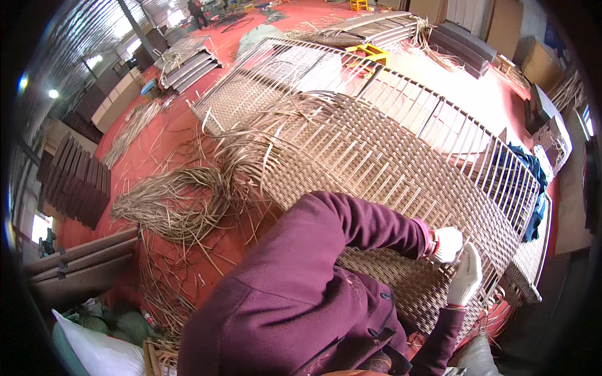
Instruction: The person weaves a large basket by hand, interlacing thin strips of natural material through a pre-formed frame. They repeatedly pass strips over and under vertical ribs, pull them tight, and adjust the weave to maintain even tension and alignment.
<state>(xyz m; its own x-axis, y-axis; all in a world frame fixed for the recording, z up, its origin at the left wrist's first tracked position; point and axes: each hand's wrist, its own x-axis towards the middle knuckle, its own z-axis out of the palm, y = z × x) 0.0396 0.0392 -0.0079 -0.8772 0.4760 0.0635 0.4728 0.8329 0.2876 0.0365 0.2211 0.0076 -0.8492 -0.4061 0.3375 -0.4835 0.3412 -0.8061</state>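
A large woven panel (376, 163) of tan flat strips on a metal-rod frame lies slanting in front of me. Near its right end, my left hand (447, 245), in a white knitted glove, rests on the weave with its fingers curled closed. Just beside it is my right hand (465, 276), also gloved in white, fingers pressed together and pointing toward the left one. The two hands nearly touch. Whatever they pinch, perhaps a thin strip, is too small to make out. Loose strip ends (269, 147) spill over the panel's left part.
A tangled heap of strips (175, 200) lies on the red floor (150, 150) to the left. Dark stacked panels (75, 182) stand farther left. Beyond the panel is a yellow stool (370, 52). Dark blue cloth (534, 188) hangs at the panel's right end. A white sack (103, 351) sits lower left.
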